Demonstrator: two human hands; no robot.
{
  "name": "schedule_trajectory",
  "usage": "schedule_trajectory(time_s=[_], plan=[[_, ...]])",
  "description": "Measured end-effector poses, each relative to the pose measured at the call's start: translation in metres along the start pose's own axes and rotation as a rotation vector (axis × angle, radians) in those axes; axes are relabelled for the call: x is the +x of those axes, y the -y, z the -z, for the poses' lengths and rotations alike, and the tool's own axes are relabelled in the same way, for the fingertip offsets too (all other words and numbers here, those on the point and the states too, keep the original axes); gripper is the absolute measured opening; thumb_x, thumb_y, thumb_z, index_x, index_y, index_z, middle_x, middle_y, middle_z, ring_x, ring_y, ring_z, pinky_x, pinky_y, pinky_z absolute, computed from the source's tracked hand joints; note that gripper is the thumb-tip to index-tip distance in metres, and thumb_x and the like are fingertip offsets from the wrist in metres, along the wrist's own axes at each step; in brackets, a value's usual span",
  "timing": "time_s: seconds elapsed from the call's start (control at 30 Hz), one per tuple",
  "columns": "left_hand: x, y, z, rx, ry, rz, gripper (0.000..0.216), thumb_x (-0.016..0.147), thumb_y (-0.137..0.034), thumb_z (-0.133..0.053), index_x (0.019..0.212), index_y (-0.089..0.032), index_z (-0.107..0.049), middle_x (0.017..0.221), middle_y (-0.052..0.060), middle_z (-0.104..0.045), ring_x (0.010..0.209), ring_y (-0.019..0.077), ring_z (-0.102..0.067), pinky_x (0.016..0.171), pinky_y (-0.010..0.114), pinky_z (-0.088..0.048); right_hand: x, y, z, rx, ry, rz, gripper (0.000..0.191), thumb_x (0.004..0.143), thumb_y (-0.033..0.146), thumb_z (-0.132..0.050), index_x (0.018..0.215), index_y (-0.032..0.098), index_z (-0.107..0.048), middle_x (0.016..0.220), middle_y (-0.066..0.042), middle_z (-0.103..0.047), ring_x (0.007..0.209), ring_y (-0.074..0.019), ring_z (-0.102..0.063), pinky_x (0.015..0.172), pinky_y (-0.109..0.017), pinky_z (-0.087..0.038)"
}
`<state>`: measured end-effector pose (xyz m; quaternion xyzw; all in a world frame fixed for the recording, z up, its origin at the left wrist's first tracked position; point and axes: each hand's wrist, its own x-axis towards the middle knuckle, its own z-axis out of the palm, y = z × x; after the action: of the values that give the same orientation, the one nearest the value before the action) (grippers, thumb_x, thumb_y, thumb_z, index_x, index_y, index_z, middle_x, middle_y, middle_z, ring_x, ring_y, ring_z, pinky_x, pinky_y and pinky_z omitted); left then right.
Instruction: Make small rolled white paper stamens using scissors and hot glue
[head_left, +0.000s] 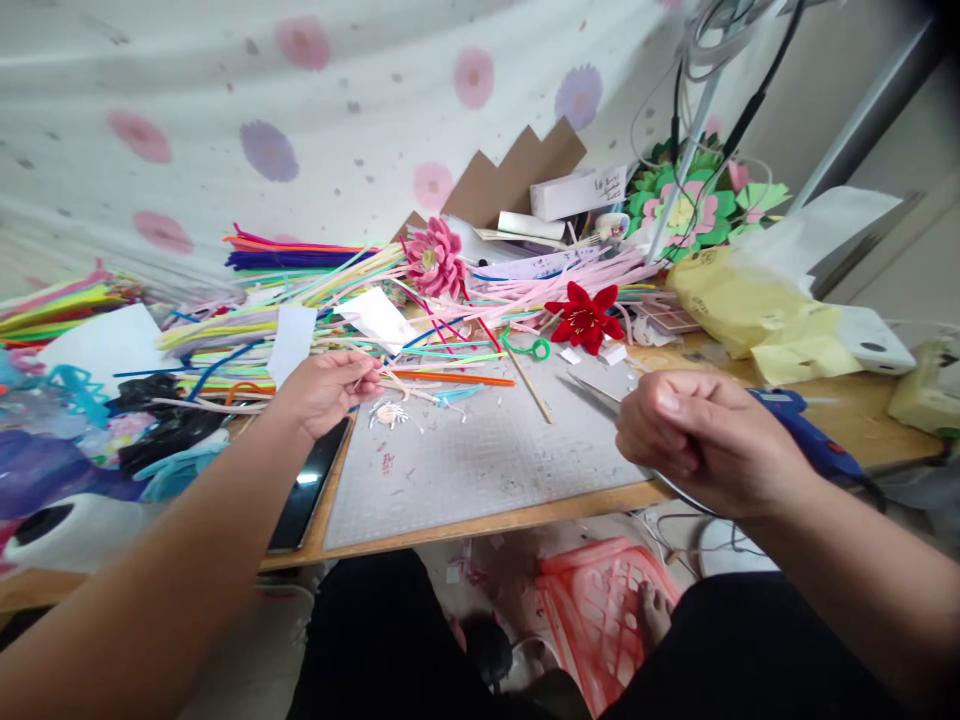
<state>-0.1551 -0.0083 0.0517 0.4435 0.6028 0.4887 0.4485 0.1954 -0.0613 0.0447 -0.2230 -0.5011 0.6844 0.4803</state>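
My left hand (335, 388) is above the left edge of the grey cutting mat (450, 470), thumb and fingertips pinched together. A short pale pipe cleaner (396, 382) seems to stick out from the fingertips, though blur hides its exact shape. Just below lies a small bundle of white-tipped bits (390, 413). My right hand (701, 435) is closed in a fist over the mat's right side. From it a slim pointed metal tool (596, 390) juts to the left; its handle is hidden, so I cannot tell whether it is scissors or tweezers.
Behind the mat are pipe cleaners (300, 258), a pink flower (435, 258) and a red flower (585, 318). A wooden stick (531, 385) and green coil (540, 348) lie on the mat. A blue glue gun (814, 435) is right, a phone (307, 490) left, a pink basket (600, 610) below.
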Motion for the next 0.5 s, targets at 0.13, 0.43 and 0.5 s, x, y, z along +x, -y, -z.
schedule_trajectory(time_s=[0.13, 0.43, 0.5], plan=[[0.009, -0.003, 0.026, 0.015, -0.06, 0.067, 0.003, 0.082, -0.008, -0.061, 0.081, -0.008, -0.058, 0.06, -0.002, -0.058, 0.058, 0.007, -0.051, 0.076, 0.033, -0.049, -0.005, 0.005, 0.011, -0.07, -0.085, 0.011, 0.04, 0.08, 0.036, -0.066, 0.049, 0.019, -0.047, 0.04, 0.006, -0.034, 0.04, -0.0077, -0.026, 0.043, -0.027, -0.018], [0.007, -0.01, 0.056, 0.042, -0.1, 0.075, 0.002, 0.086, -0.006, -0.057, 0.086, -0.004, -0.056, 0.065, -0.004, -0.058, 0.063, 0.0036, -0.051, 0.082, 0.032, -0.048, -0.002, 0.014, 0.029, -0.19, -0.217, 0.024, 0.044, 0.08, 0.036, -0.067, 0.047, 0.018, -0.046, 0.038, 0.006, -0.032, 0.037, -0.0059, -0.03, 0.043, -0.028, -0.017], [0.005, -0.014, 0.063, 0.061, -0.129, 0.072, 0.004, 0.086, -0.007, -0.057, 0.085, -0.004, -0.055, 0.065, -0.004, -0.057, 0.063, 0.0024, -0.05, 0.081, 0.031, -0.048, -0.001, 0.016, 0.031, -0.179, -0.244, 0.017, 0.043, 0.079, 0.035, -0.068, 0.046, 0.018, -0.046, 0.038, 0.005, -0.032, 0.037, -0.0054, -0.029, 0.043, -0.029, -0.015]])
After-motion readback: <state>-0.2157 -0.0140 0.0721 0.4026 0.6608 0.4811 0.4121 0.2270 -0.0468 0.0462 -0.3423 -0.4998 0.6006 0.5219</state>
